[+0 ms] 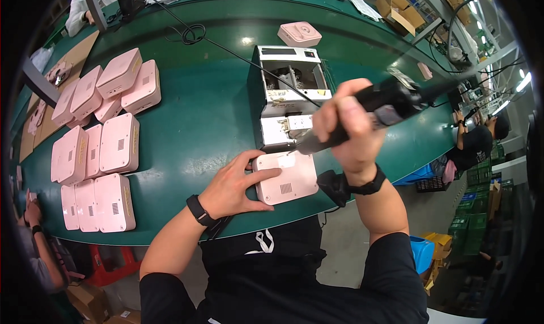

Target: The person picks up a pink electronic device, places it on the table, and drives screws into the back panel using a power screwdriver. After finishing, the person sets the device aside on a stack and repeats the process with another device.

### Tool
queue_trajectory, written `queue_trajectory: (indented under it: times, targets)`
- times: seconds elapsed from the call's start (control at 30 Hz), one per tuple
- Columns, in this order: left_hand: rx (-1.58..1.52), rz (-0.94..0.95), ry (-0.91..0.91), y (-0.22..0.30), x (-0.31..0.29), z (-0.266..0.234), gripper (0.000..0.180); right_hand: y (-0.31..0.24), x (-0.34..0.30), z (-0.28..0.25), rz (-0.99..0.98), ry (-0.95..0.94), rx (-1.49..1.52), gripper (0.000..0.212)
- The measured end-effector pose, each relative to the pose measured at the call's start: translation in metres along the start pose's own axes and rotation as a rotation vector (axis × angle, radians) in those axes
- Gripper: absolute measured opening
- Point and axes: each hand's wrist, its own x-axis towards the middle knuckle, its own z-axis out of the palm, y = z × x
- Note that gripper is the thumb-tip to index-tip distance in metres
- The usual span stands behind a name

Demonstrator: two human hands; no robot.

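Note:
A pink, rounded-square plastic case lies flat on the green table, its slotted vent facing up. My left hand grips it from the left side, with the index finger stretched over the top face and the thumb along the near edge. In my right hand is a black electric screwdriver, slightly blurred and tilted. Its tip points down at the far left part of the case; whether it touches a screw I cannot make out. Just beyond the case stands a white and black screw feeder.
Several pink cases stand stacked and in rows at the left of the green table. Another pink case lies behind the feeder. A black cable crosses above the table. A black object sits right of the case. Other people work at both sides.

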Motion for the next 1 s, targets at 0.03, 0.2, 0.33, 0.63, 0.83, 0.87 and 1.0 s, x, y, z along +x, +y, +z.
queue_trajectory:
  times: [0.03, 0.2, 0.33, 0.63, 0.83, 0.87, 1.0]
  targets:
    - [-0.013, 0.003, -0.012, 0.001, 0.0, 0.002, 0.069, -0.007, 0.001, -0.004, -0.049, 0.015, 0.013, 0.017]
    - [0.01, 0.033, 0.004, 0.002, 0.001, 0.004, 0.07, -0.009, 0.015, -0.001, -0.111, 0.076, -0.05, 0.015]
    - [0.014, 0.019, -0.01, 0.001, 0.0, 0.005, 0.07, -0.006, 0.015, -0.006, -0.047, 0.009, -0.098, 0.015]
    - [0.014, 0.046, 0.003, -0.001, 0.001, 0.004, 0.074, -0.014, -0.013, 0.025, 0.05, -0.218, 0.008, 0.027]
    - [0.016, 0.085, 0.015, -0.008, -0.001, 0.008, 0.077, 0.012, -0.015, 0.029, 0.023, -0.24, -0.076, 0.03]
    - [0.014, 0.083, 0.015, -0.008, -0.002, 0.008, 0.077, 0.015, -0.016, 0.03, 0.02, -0.232, -0.071, 0.03]
    - [-0.002, 0.089, 0.008, -0.006, -0.002, 0.007, 0.079, 0.018, -0.018, 0.03, 0.046, -0.238, -0.036, 0.029]
